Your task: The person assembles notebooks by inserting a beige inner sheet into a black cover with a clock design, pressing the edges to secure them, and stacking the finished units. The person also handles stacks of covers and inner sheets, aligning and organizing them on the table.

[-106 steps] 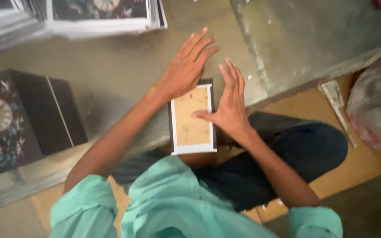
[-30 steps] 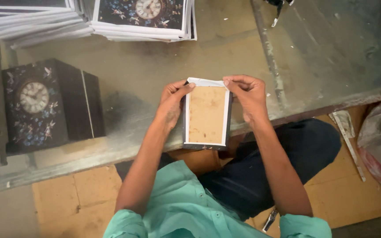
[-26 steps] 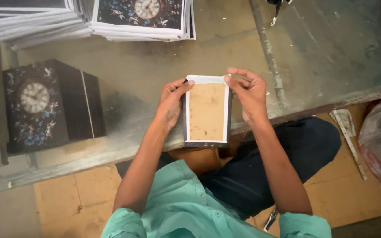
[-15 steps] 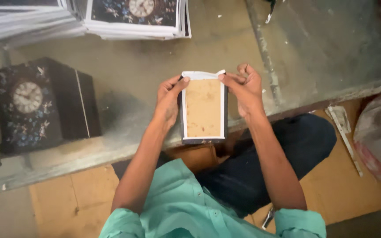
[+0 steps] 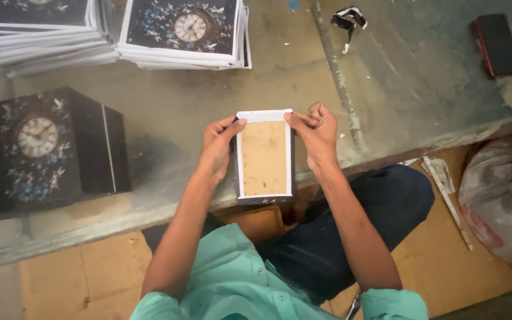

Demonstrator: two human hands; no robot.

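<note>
I hold a small box (image 5: 264, 156) upright over the near edge of the grey table (image 5: 179, 118); its brown cardboard side with white borders faces me. My left hand (image 5: 217, 148) grips its left edge, thumb at the top left corner. My right hand (image 5: 317, 135) grips the right edge, fingers curled on the top right corner and the white top flap. The box's dark printed sides show only as thin edges.
A finished dark box printed with a clock and flowers (image 5: 57, 148) stands at the left. Stacks of flat printed sheets (image 5: 185, 32) lie at the back. A black phone-like object (image 5: 498, 44) lies far right, a plastic sack (image 5: 502, 207) on the floor.
Earlier both hands pressed flat on the box lying on the table. Since then I lifted it and hold it by its upper corners; over the last second the hands barely shift.
</note>
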